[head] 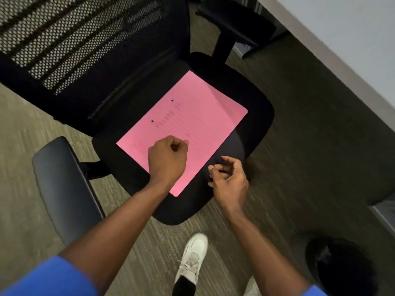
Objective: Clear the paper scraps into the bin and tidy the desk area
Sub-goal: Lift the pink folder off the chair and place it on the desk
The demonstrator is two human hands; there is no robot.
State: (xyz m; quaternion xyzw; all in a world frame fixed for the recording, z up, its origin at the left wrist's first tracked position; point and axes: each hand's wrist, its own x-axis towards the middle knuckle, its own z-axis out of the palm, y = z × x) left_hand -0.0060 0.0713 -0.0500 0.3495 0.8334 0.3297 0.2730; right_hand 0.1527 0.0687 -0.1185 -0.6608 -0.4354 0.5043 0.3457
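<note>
Left hand is balled up, fingers closed, over the pink paper on the chair seat, near its front edge. Right hand is half-curled and looks empty. The bin sits off to the right on the floor, so a sloppy grab could slide that sheet off.

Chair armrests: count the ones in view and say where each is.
2. One armrest is at lower left, beside the seat holding the pink sheet. The other armrest is at the top, near the desk edge.
</note>
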